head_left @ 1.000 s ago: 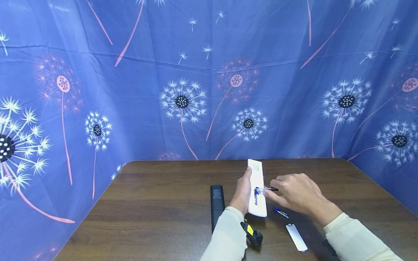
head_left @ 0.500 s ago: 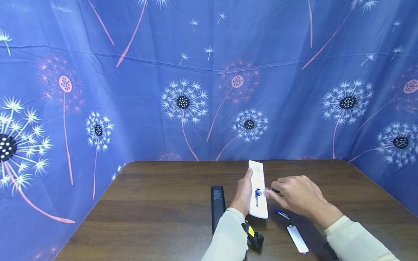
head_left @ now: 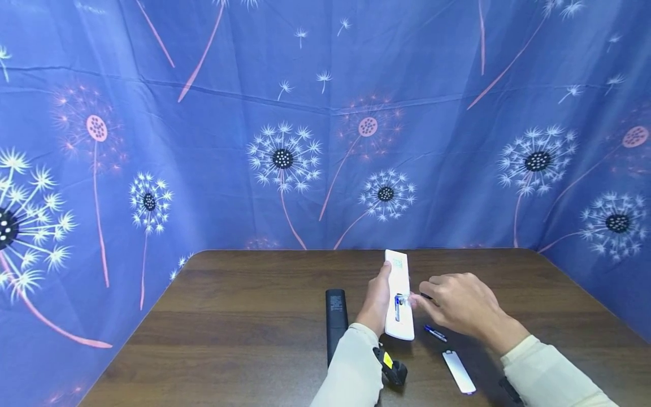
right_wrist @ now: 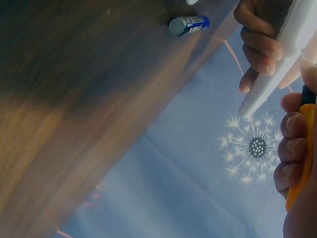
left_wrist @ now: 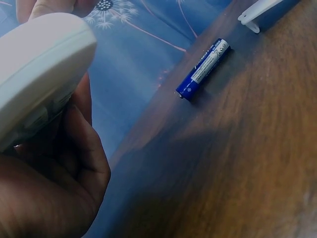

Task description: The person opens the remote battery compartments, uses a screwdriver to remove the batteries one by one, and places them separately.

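My left hand point(head_left: 375, 302) grips a white remote control point(head_left: 399, 274), its back facing up, by the left side. The remote's battery compartment is uncovered, and one blue battery point(head_left: 397, 310) lies inside. My right hand point(head_left: 460, 299) holds a screwdriver point(right_wrist: 308, 148) with an orange and black handle. The screwdriver's thin shaft reaches over the compartment; where exactly its tip touches is too small to tell. A loose blue battery point(left_wrist: 203, 69) lies on the table beneath the hands. Near it is the white battery cover point(head_left: 459, 373).
A black remote point(head_left: 336, 316) lies to the left, partly hidden by the left sleeve. The brown wooden table point(head_left: 244, 328) meets a blue dandelion-print cloth point(head_left: 213, 141) at its back edge. A black wrist device point(head_left: 390, 366) with a yellow label sits below my left hand.
My hands keep nearly the same places. The screwdriver's dark handle part shows less beside my right fingers than a second ago. The head view shifts slightly.
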Motion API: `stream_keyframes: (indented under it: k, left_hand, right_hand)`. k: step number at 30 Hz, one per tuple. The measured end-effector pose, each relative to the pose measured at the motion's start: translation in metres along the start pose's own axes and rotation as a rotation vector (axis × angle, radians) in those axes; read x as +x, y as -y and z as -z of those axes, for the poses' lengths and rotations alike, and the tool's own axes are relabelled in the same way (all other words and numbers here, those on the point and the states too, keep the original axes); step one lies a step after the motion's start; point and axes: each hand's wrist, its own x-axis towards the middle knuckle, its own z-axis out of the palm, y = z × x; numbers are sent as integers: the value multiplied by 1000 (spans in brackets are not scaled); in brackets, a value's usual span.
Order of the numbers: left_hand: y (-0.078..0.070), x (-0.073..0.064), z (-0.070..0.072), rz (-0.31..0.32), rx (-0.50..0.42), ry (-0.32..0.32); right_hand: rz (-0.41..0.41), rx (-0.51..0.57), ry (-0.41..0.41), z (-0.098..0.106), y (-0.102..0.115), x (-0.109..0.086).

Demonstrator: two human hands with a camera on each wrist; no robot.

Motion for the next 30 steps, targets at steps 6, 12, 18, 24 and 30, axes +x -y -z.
stream_keyframes:
  k: [6,12,18,24,30]
  left_hand:
    - [0,0,2,13,25,-10]
    - [0,-1,1,2,14,-15]
    - [1,0,0,-3,-11,5]
    - [1,2,0,-1,-37,34]
    - [2,0,1,3,-1,26]
  right_hand:
    - [2,2,-21,-1,2,-1]
    - [1,0,-35,-2,3,-3]
    - [20,-11,-43,-1,0,-6]
    - [28,-5,-66,1,-3,-8]
    - [10,1,-47,0,-2,-11]
